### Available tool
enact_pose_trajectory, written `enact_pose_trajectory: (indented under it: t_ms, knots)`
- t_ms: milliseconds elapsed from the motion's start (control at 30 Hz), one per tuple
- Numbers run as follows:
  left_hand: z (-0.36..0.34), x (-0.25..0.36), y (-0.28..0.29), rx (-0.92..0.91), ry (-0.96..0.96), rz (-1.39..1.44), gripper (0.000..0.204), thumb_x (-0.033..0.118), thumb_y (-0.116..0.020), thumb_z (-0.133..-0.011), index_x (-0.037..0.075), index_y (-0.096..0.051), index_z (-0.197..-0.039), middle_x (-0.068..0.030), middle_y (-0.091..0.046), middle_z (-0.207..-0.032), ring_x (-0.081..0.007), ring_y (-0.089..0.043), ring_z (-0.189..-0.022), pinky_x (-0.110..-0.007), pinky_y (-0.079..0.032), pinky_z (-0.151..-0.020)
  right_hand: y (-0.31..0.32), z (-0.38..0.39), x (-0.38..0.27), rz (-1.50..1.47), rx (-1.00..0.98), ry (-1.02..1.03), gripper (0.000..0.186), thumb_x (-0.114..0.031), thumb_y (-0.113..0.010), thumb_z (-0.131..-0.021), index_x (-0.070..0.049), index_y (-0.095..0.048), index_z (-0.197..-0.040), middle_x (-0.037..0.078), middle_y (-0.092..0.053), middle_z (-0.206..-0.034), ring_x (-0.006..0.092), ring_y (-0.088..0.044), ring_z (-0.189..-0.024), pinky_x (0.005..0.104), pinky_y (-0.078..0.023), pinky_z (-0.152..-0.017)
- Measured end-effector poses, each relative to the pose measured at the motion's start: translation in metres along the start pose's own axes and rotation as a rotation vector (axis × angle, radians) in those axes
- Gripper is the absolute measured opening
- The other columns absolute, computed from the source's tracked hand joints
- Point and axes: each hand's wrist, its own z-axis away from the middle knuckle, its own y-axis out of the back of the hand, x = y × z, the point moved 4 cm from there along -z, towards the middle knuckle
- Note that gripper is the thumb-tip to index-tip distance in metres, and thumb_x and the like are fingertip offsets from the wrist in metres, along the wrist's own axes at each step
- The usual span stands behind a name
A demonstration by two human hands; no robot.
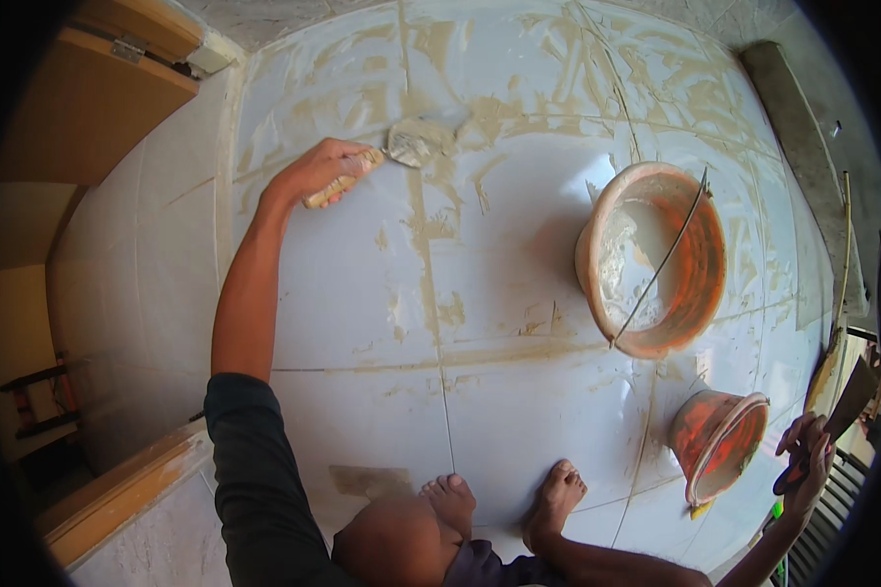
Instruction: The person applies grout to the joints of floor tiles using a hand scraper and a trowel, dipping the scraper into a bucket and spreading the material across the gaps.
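My left arm, in a dark sleeve, reaches forward over the pale tiled floor (519, 411). My left hand (318, 178) is closed around the yellowish handle of a trowel (418, 143). That trowel's blade is coated in wet grey-beige grout and lies on the tiles beside a grout-smeared joint. At the lower right, my right hand (805, 452) grips the dark and reddish handle of a putty knife (853, 397), held near the right edge with its broad dark blade pointing up and away. Beige grout (548, 93) is smeared across the far tiles and along the joints.
A large orange bucket (586, 269) with pale mix inside and a wire handle stands right of centre. A smaller orange bucket (693, 430) leans toward the right, nearer me. A wooden door (88, 108) is at the left. My bare feet (555, 504) rest on the near tiles.
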Motion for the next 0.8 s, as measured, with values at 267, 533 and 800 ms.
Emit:
enact_pose_trajectory:
  t_ms: [267, 533, 800]
  knots:
    - [0.169, -0.084, -0.146, -0.359, -0.034, 0.07, 0.048, 0.026, -0.061, -0.096, 0.01, -0.057, -0.141, -0.0006, -0.057, -0.08, -0.0108, -0.05, -0.058, -0.028, -0.046, -0.051, -0.113, 0.006, -0.067, 0.076, -0.322, 0.079, 0.041, -0.043, -0.051, -0.104, -0.003, -0.05, -0.096, 0.006, -0.05, -0.078, 0.007, -0.043, -0.048, 0.0223, -0.035, -0.039]
    - [0.382, -0.152, -0.266, 0.336, 0.177, 0.744, 0.051, 0.021, -0.062, -0.098, 0.002, -0.049, -0.143, -0.0035, -0.061, -0.087, -0.0101, -0.057, -0.058, -0.027, -0.051, -0.051, -0.326, 0.072, 0.0, 0.697, -0.981, -0.12, 0.041, -0.029, -0.052, -0.102, 0.007, -0.055, -0.122, 0.019, -0.061, -0.088, 0.0292, -0.061, -0.078, 0.0396, -0.049, -0.075]
    - [0.408, -0.157, -0.306, 0.75, 0.102, 1.048, 0.047, 0.022, -0.061, -0.099, 0.003, -0.05, -0.14, -0.0013, -0.057, -0.083, -0.0087, -0.055, -0.058, -0.025, -0.047, -0.05, -0.494, 0.164, 0.11, 0.547, -0.954, 0.492, 0.04, -0.005, -0.058, -0.092, 0.008, -0.048, -0.129, 0.029, -0.061, -0.101, 0.0464, -0.06, -0.092, 0.0489, -0.05, -0.082]
